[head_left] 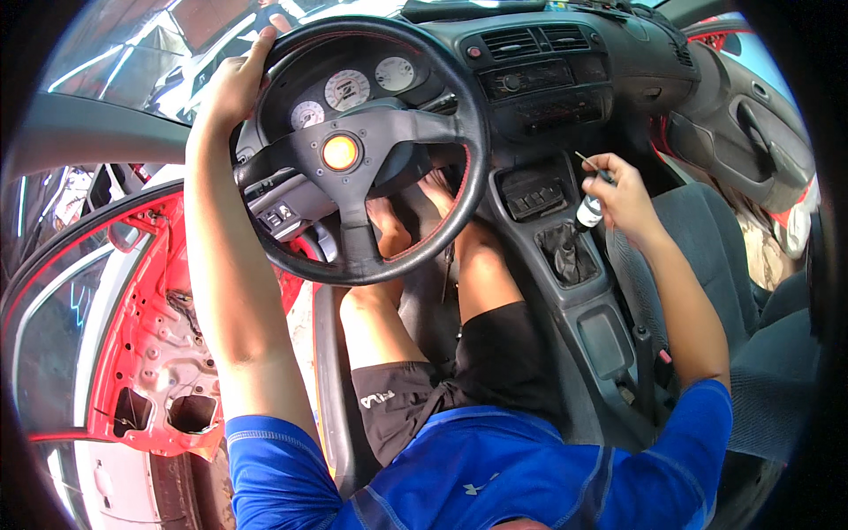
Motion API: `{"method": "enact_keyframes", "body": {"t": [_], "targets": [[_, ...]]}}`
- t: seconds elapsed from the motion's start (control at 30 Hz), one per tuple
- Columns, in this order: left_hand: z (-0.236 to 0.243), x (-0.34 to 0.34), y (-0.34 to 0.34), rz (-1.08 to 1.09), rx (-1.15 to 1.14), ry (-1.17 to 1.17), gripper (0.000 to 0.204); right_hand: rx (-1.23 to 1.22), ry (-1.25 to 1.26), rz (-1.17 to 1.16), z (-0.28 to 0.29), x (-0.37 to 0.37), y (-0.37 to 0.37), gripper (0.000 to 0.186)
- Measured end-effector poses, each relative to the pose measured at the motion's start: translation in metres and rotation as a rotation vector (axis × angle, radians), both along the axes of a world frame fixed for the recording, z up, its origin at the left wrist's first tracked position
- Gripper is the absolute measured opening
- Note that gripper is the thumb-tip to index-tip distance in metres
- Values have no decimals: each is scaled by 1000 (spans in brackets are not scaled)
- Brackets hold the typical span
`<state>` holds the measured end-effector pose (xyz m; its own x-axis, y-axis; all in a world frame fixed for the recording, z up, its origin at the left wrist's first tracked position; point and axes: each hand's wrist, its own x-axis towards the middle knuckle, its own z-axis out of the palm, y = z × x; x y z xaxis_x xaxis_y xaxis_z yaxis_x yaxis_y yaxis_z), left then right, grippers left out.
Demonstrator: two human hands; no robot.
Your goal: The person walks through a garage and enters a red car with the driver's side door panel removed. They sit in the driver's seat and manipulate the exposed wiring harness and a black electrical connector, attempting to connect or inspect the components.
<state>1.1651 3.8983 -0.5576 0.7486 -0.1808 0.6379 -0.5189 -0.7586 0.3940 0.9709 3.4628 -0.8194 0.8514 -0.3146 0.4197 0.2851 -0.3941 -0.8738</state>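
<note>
My left hand [240,81] grips the upper left rim of the black steering wheel [474,163], which has red stitching and an orange centre button [340,152]. My right hand [619,193] holds a thin tool [583,159], with a narrow pale shaft pointing up to the left from my fingers; I cannot make out its exact kind. That hand is at the gear lever's light-coloured knob [589,212], partly covering it; whether it rests on the knob is unclear. The gear boot [563,258] is dark. Behind the wheel are white gauges [346,89].
The driver's red door [141,353] stands open at the left with its inner panel off. The dashboard [539,79] has vents and controls. The console [594,337] runs between me and the grey passenger seat [698,256]; the far door [751,132] is at the right. My bare feet are in the footwell.
</note>
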Motion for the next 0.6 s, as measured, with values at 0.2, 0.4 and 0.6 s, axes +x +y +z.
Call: {"method": "enact_keyframes", "body": {"t": [0.2, 0.4, 0.6], "targets": [[2, 0, 7, 0, -9, 9, 75, 172, 488, 471, -8, -5, 64, 28], [-4, -15, 9, -24, -6, -58, 69, -210, 95, 413, -61, 47, 86, 38], [-15, -5, 30, -12, 22, 2, 59, -409, 79, 270, 16, 112, 99, 28]]}}
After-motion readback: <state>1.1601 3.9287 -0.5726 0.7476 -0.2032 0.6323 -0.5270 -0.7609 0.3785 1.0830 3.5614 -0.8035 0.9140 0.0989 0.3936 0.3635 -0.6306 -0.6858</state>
